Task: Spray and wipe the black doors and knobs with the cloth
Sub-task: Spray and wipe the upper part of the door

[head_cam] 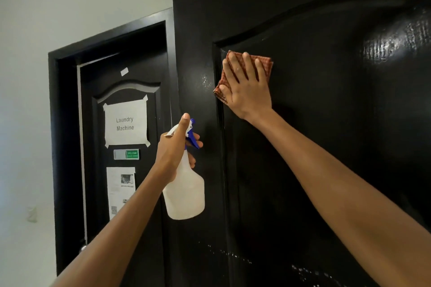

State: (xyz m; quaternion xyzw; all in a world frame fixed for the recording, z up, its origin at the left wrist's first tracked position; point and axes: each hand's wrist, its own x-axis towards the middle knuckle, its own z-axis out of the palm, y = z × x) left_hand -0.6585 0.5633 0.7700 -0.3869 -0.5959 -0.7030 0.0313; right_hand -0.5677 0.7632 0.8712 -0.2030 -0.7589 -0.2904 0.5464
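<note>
A pale grey wall frames two glossy black panelled doors: the near door (326,123) fills the right, and the far door (126,91), at nine o'clock, carries a taped paper sign reading "Laundry Machine" (126,123). Wiping is the step in hand: the right hand (247,86), fingers spread flat, presses a folded red-checked cloth (267,63) on the near door's upper panel. The left hand (177,147) grips a white plastic spray bottle with a blue trigger (184,193). Droplets (303,270) at six o'clock probably call for downward strokes next.
</note>
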